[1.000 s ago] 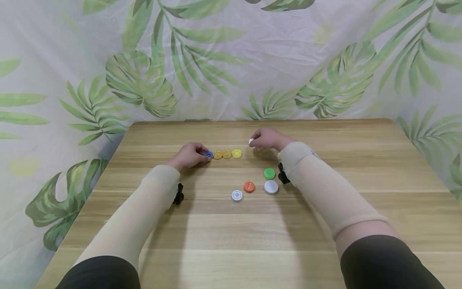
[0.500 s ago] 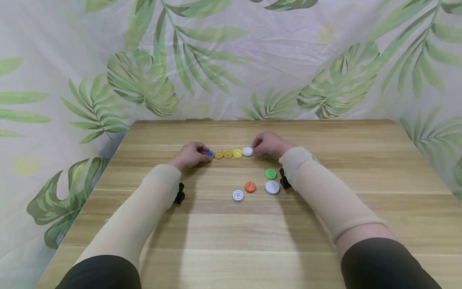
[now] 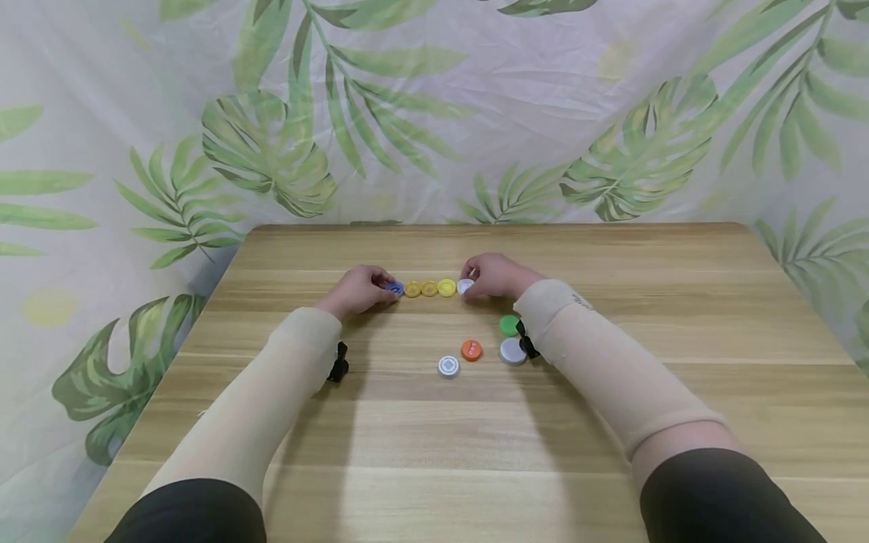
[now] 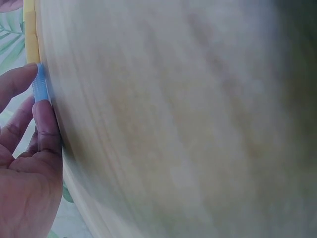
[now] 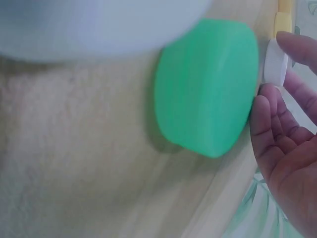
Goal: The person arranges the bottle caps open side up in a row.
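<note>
In the head view, a row of bottle caps lies across the far half of the table. My left hand [image 3: 358, 291] pinches the blue cap [image 3: 394, 288] at the row's left end, thumb and a fingertip on its edges in the left wrist view. Two amber caps [image 3: 421, 289] and a yellow cap [image 3: 446, 287] sit to its right. At the right end lies a white cap [image 3: 465, 286], with my right hand [image 3: 498, 276] curled about it. The right wrist view has the thumb on one edge of this white cap [image 5: 275, 63] and fingers at the other.
Nearer on the wooden table [image 3: 407, 437] lie a green cap [image 3: 508, 325], a larger white cap [image 3: 512, 351], an orange cap [image 3: 471, 350] and a patterned white cap [image 3: 448, 366]. My right wrist strap is close over the green and larger white caps. A leaf-print cloth [image 3: 421, 136] hangs behind.
My right hand has brought the white cap down and left to the right end of the row, and its fingers have shifted further round it. The left hand stays on the blue cap.
</note>
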Available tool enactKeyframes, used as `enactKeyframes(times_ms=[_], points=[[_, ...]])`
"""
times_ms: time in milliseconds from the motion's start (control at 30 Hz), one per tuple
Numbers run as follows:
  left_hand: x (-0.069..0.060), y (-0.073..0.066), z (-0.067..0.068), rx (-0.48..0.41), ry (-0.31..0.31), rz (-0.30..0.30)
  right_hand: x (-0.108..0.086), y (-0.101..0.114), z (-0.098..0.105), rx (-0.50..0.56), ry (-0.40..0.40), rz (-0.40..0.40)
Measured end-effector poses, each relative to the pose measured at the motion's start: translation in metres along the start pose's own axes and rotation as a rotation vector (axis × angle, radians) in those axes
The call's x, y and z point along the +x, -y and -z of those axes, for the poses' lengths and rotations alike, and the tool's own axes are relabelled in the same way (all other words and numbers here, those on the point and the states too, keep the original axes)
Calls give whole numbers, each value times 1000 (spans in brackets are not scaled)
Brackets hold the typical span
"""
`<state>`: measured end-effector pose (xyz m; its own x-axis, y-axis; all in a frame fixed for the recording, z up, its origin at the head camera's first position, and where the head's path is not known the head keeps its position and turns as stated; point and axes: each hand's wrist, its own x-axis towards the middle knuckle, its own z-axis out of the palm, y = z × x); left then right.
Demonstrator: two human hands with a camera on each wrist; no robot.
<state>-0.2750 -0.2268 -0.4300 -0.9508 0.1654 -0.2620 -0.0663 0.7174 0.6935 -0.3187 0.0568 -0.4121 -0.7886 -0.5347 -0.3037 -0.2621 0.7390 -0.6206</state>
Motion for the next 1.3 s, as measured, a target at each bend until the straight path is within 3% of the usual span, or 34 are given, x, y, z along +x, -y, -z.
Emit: enactKeyframes(times_ms=[567, 900, 1167, 1300], points=[[3, 3, -2, 5, -10, -4, -2, 3, -3, -57, -44, 2], [3, 4, -2, -4, -4, 3, -9, -10, 3, -18, -9, -18], [2, 2, -1, 6, -12, -3, -32, -23, 11, 81, 53, -51], [3, 2, -2, 5, -9, -3, -44, -27, 15, 6, 102, -25]])
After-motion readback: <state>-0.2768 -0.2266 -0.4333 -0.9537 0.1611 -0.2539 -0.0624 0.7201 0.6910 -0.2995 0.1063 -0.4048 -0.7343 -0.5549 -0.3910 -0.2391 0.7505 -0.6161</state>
